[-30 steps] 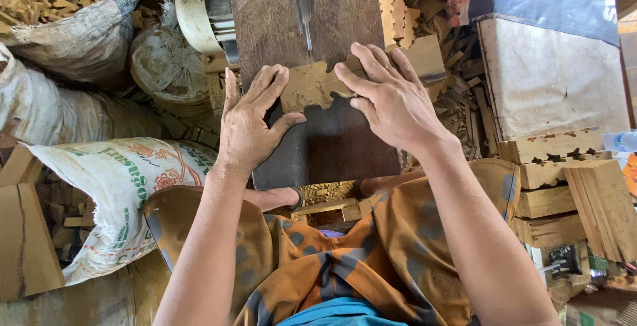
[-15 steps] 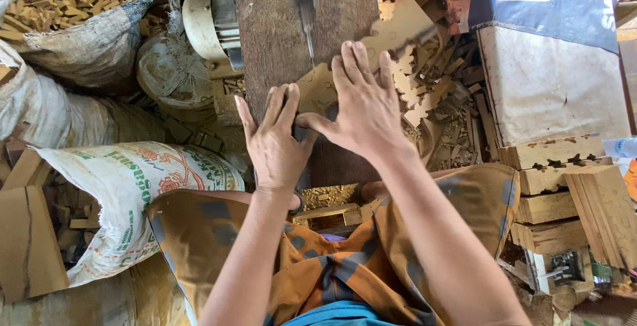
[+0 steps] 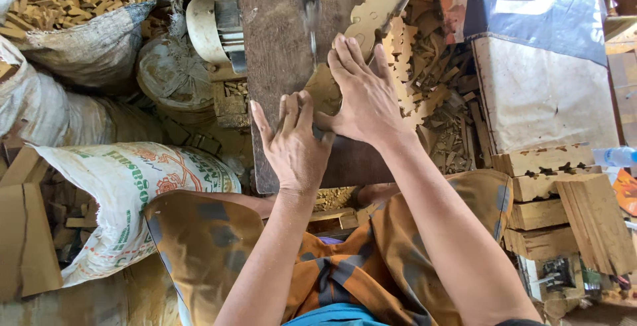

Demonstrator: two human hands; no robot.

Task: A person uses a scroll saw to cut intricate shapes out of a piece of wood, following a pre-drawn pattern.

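Note:
A flat, light wooden piece with a scalloped edge (image 3: 367, 17) lies tilted on the dark saw table (image 3: 272, 54), its near end at the thin vertical blade (image 3: 309, 7). My right hand (image 3: 363, 94) presses flat on the piece's near part, fingers spread. Just left and nearer to me, my left hand (image 3: 293, 145) lies flat with its fingertips on the piece's near edge. Both palms cover the lower part of the wood.
A motor (image 3: 213, 29) sits left of the saw table. Sacks of wood scraps (image 3: 86, 31) and a printed white sack (image 3: 126, 193) fill the left. Cut scalloped pieces (image 3: 431, 94) pile up right of the table; stacked wooden blocks (image 3: 564, 200) lie at the right.
The wooden piece has turned and slid away from me and to the right along the blade. Both hands followed it, and the right hand now lies further up on it.

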